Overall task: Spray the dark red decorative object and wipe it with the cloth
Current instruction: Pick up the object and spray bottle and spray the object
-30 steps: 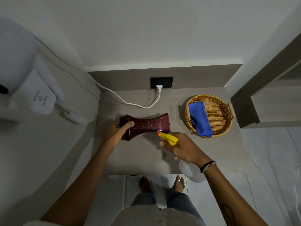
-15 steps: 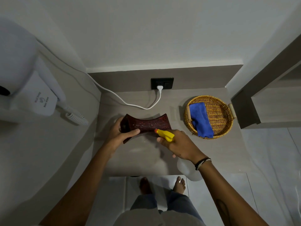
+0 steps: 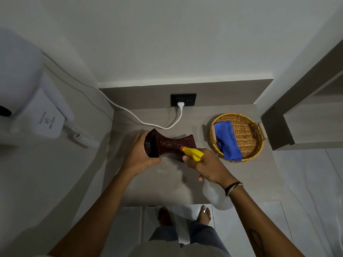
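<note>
The dark red decorative object (image 3: 168, 144), hourglass-shaped and speckled, lies on its side above the grey counter (image 3: 167, 182). My left hand (image 3: 140, 154) grips its left, wide end, whose dark face is turned toward me. My right hand (image 3: 206, 166) holds a spray bottle: its yellow nozzle (image 3: 193, 153) points at the object's right half, and its translucent white body (image 3: 215, 197) hangs below my wrist. A folded blue cloth (image 3: 227, 140) lies in the wicker tray (image 3: 248, 134) at the right.
A white cable (image 3: 141, 121) runs from a black wall socket (image 3: 183, 99) across the back of the counter. A white wall-mounted hair dryer (image 3: 42, 115) with coiled cord hangs at the left. A wooden shelf unit (image 3: 304, 115) stands at the right. My bare feet show below.
My left hand has rotated the object, so its wide end face now turns toward me. The spray nozzle stays close to its right half.
</note>
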A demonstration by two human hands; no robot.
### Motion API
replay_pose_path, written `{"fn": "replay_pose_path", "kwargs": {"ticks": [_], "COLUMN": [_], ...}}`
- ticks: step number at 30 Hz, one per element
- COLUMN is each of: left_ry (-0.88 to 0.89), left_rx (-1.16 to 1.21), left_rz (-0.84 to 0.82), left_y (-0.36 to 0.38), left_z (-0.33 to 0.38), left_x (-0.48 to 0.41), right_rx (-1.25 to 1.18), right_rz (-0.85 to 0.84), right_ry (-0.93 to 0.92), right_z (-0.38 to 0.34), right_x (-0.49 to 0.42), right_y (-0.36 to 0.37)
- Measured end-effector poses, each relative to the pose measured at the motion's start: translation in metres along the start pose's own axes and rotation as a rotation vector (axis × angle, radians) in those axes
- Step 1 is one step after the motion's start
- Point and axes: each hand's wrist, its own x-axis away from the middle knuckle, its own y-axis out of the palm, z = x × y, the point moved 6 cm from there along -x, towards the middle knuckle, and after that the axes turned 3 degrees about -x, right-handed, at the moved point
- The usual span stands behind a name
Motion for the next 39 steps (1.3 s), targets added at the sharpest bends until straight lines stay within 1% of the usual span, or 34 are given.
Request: {"fn": "replay_pose_path", "kwargs": {"ticks": [3,6,9,11,13,15,17,21,22,24,26,30,34,37,39], "left_ry": [0.054,0.126,0.178,0.178,0.117,-0.008,-0.144,-0.321,-0.346,-0.386,-0.439,-0.533,-0.54,-0.542,-0.549], "left_rx": [-0.067,-0.163,-0.233,-0.253,-0.238,-0.108,0.032,0.159,0.183,0.234,0.274,0.322,0.331,0.322,0.316], "left_rz": [-0.022,-0.016,-0.001,0.021,0.031,-0.013,-0.054,-0.074,-0.073,-0.059,-0.053,-0.059,-0.054,-0.043,-0.036], "left_y": [0.001,0.001,0.001,0.0,-0.002,-0.003,-0.002,0.0,0.001,0.001,0.001,0.001,0.002,0.003,0.003], "left_z": [0.007,0.018,0.031,0.036,0.034,0.025,0.014,-0.005,-0.008,-0.014,-0.02,-0.029,-0.031,-0.03,-0.027], "left_x": [0.003,0.004,0.005,0.004,0.0,-0.007,-0.011,-0.005,-0.003,-0.002,-0.001,0.001,0.003,0.003,0.003], "right_rx": [0.059,0.062,0.082,0.061,0.061,0.089,0.102,0.285,0.299,0.238,0.181,0.222,0.202,0.191,0.191], "right_rz": [0.055,0.132,0.166,0.165,0.107,0.02,-0.028,0.005,0.034,0.092,0.102,0.135,0.124,0.147,0.127], "right_ry": [0.035,0.092,0.092,0.075,0.032,-0.013,-0.041,-0.147,-0.153,-0.135,-0.125,-0.102,-0.032,-0.014,-0.023], "right_z": [0.005,0.013,0.017,0.018,0.017,0.012,0.007,-0.009,-0.012,-0.011,-0.008,0.002,0.017,0.023,0.023], "right_x": [0.002,0.004,0.007,0.01,0.015,0.019,0.022,0.023,0.022,0.02,0.02,0.021,0.027,0.032,0.034], "right_y": [-0.006,-0.014,-0.019,-0.021,-0.021,-0.016,-0.009,0.004,0.004,0.002,0.001,-0.005,-0.018,-0.028,-0.03]}}
